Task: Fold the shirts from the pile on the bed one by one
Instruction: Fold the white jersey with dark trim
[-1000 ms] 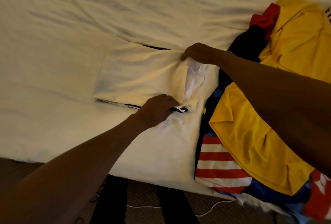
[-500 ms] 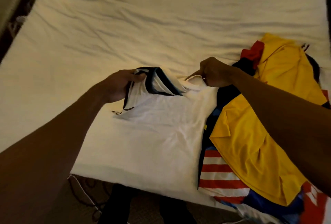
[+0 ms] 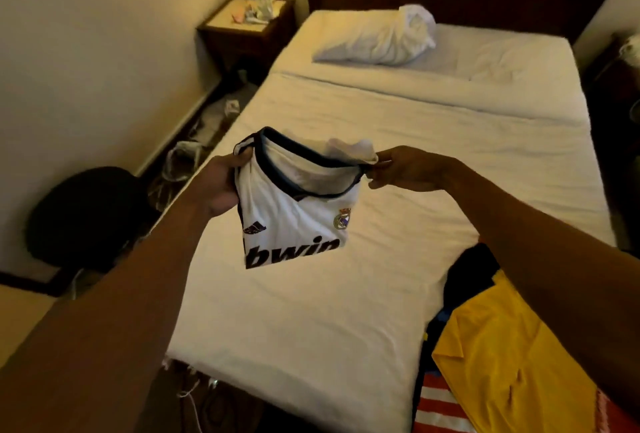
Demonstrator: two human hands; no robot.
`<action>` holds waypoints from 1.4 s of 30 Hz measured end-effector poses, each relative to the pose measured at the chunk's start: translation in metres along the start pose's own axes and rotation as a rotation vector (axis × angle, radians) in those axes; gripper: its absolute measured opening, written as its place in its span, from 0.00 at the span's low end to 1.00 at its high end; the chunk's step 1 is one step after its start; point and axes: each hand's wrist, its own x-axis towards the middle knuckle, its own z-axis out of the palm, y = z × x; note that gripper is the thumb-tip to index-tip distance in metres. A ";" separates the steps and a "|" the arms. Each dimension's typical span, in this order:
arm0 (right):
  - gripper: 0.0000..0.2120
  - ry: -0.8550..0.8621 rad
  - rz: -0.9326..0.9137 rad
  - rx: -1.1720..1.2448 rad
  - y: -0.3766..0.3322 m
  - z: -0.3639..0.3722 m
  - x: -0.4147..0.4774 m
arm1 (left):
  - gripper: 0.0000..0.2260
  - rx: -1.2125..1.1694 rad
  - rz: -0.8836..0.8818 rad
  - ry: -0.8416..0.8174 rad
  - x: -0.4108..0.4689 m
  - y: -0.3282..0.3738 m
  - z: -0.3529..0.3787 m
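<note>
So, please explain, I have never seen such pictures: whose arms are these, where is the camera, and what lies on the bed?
There is no machine here. A person wears one camera on the head. It looks forward and down, so the two arms coming in from the bottom are the person's own. The left hand grips and the right hand pinches a white shirt with a dark collar. It is held up above the bed and seems to be folded small. At the lower right, on the bed, lies the pile, with a yellow shirt and a striped shirt at its near edge. Farther off are a pillow, a nightstand and, on the left, a black chair.
</note>
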 end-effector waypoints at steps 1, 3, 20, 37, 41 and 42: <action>0.18 0.003 -0.030 -0.069 -0.023 0.012 0.000 | 0.18 0.006 0.038 0.027 -0.012 0.021 -0.002; 0.18 0.072 -0.107 -0.187 -0.067 0.039 -0.001 | 0.18 0.006 0.094 0.071 -0.036 0.060 -0.006; 0.29 0.145 -0.513 -0.239 -0.325 0.387 0.092 | 0.12 -0.011 0.409 0.527 -0.297 0.285 -0.215; 0.16 0.113 -1.012 -0.241 -0.456 0.874 0.165 | 0.12 0.048 0.729 1.146 -0.604 0.399 -0.507; 0.18 0.003 -1.053 -0.262 -0.474 0.961 0.199 | 0.10 0.008 0.740 1.230 -0.648 0.409 -0.569; 0.18 -0.034 -1.059 -0.277 -0.478 0.982 0.209 | 0.10 -0.002 0.750 1.247 -0.658 0.411 -0.586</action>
